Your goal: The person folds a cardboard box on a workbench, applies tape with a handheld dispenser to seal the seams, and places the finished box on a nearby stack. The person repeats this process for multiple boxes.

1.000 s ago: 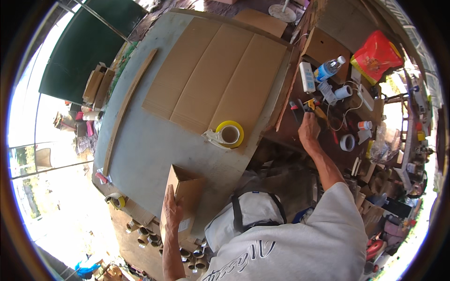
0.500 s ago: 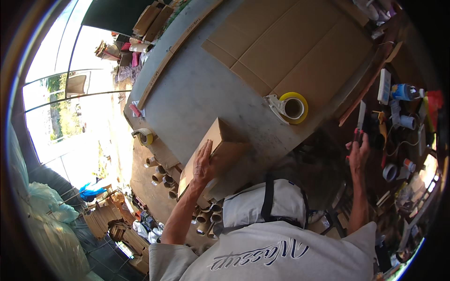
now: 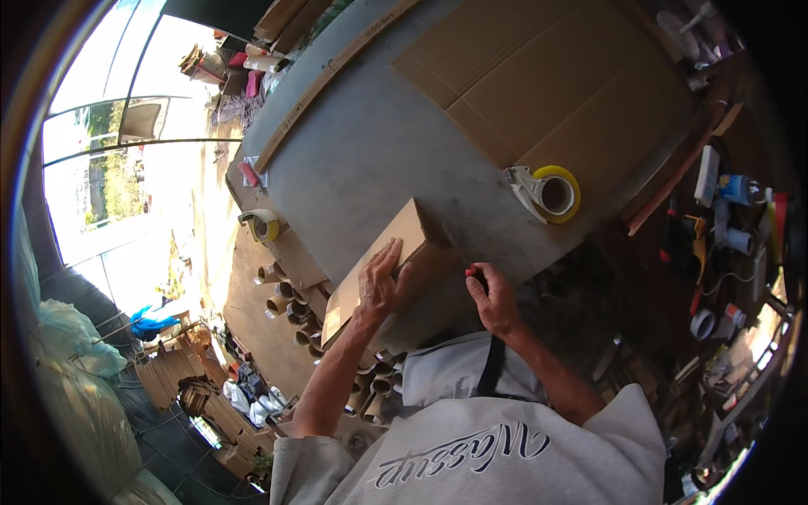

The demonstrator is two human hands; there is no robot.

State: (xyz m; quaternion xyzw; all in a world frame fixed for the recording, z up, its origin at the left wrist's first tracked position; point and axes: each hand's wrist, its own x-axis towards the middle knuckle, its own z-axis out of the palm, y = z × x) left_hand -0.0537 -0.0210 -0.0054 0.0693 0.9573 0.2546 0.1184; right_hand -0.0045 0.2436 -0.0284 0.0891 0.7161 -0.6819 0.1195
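Observation:
A closed brown cardboard box [image 3: 414, 229] stands tilted at the near edge of the grey table [image 3: 370, 126]. My left hand [image 3: 380, 282] lies on its upper face, fingers stretched out and nearly together, thumb side hidden. To the right of the box, my right hand [image 3: 495, 301] is closed round a knife [image 3: 472, 270] with a red and black handle. Its thin blade is blurred and points up and left toward the box's right side; whether it touches the cardboard I cannot tell.
A yellow-rimmed tape roll in a white dispenser [image 3: 549, 195] sits beside a flat cardboard sheet [image 3: 539, 93]. A wooden strip [image 3: 328, 76] runs along the table's left side. Another tape roll [image 3: 262, 225] lies at the left corner. Several cardboard tubes [image 3: 290, 307] are below; a cluttered shelf with a bottle [image 3: 736, 189] is right.
My right hand has brought the knife left from beside the cluttered shelf to the box's right side. My left hand stays on the box. The whole view has shifted slightly.

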